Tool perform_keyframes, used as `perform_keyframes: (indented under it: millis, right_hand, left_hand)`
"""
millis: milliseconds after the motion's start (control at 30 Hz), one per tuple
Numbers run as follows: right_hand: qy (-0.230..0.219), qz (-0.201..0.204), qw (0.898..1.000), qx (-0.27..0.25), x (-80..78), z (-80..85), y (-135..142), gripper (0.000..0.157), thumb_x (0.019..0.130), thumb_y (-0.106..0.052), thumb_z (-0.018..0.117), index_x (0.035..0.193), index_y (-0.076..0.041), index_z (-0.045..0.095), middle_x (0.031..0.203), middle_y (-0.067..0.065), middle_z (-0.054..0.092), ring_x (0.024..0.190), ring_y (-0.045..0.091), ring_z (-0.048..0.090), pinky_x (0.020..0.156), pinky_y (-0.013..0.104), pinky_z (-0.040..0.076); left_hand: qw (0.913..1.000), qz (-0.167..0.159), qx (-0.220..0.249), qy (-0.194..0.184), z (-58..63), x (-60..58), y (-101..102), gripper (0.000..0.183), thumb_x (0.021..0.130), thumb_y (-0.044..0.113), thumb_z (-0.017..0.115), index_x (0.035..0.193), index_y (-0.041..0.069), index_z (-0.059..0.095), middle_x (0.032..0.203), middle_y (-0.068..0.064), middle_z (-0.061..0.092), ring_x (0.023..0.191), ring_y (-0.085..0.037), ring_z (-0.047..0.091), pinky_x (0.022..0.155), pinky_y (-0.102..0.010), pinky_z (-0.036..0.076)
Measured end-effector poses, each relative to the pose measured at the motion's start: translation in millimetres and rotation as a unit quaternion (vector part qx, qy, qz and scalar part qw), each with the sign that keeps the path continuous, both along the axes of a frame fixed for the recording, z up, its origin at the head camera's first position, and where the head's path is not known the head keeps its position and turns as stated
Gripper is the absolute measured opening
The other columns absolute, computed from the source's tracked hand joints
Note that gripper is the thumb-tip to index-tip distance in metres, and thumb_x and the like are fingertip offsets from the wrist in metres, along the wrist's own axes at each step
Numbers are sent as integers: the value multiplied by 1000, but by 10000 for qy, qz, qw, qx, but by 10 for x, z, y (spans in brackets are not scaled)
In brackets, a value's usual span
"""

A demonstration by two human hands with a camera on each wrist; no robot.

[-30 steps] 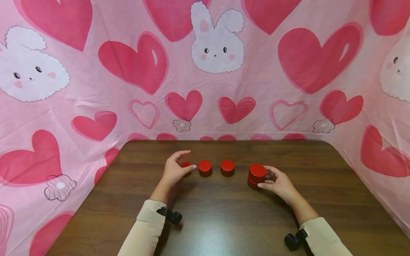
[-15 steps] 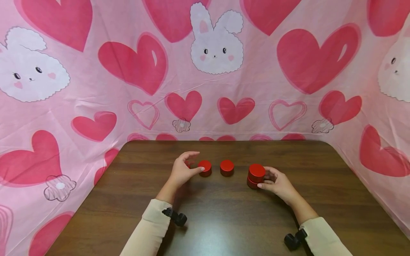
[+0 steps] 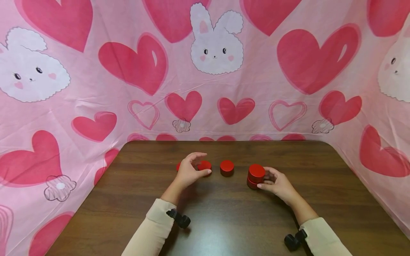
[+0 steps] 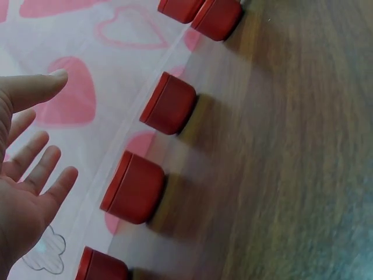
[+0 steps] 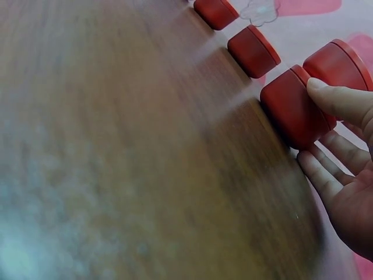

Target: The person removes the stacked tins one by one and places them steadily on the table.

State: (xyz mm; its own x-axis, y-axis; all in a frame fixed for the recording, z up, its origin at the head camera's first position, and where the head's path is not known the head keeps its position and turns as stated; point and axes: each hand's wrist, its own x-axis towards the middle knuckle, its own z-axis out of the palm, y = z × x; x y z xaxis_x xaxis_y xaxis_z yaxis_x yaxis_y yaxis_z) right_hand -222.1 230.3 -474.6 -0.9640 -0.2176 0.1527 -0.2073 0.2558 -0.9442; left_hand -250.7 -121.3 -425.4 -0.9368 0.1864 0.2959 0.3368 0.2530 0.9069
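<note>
Two red round tins stand stacked at the right of a row, an upper tin (image 3: 257,172) on a lower tin (image 3: 252,183). My right hand (image 3: 282,183) holds the lower tin (image 5: 294,111), thumb in front and fingers behind. Over the second tin from the left (image 3: 205,165) hovers my left hand (image 3: 188,173), thumb and fingers spread. In the left wrist view that hand (image 4: 29,169) is apart from the tins and holds nothing. The leftmost tin (image 3: 178,166) is mostly hidden behind it. Another single tin (image 3: 227,168) stands between the left hand and the stack.
The tins stand on a brown wood-grain table (image 3: 224,220). A pink cloth (image 3: 237,85) with hearts and rabbits hangs behind it and along both sides. Each sleeved wrist wears a small black camera mount (image 3: 179,218).
My left hand has moved right, from the leftmost tin to the second one, bringing the leftmost tin partly into sight on its left. The right hand stays at the stack.
</note>
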Motion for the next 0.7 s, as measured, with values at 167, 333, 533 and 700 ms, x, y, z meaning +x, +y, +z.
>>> perform_keyframes:
  millis: [167,333,533,700]
  right_hand:
    - [27,13,10000,30,-2,-9,-3,61,77,-1,81,129,9,51,115,24,62,98,15,62,83,20,53]
    - [63,47,10000,-11,-9,-24,-5,60,77,0,80,129,9,51,114,24,63,97,15,62,83,21,53]
    - [66,35,10000,-9,-14,-29,-3,60,77,0,80,129,9,51,114,25,62,96,13,62,83,20,53]
    - [46,8,10000,-9,-16,-26,-2,60,77,1,80,129,10,51,114,25,62,96,12,62,82,20,53]
  left_hand:
    - [9998,-132,-135,28,4,13,65,53,72,6,86,121,13,66,124,-8,60,110,-36,61,95,-48,50]
    - [9988,-277,-297,287,43,53,150,54,72,4,86,121,8,66,124,-9,60,110,-34,61,94,-46,51]
    - [9970,-415,-487,427,52,68,239,52,73,4,85,121,9,66,124,-6,60,113,-30,59,96,-44,50]
    - [9961,-564,-401,543,7,38,296,52,71,3,86,119,9,66,122,-7,60,114,-36,58,95,-50,49]
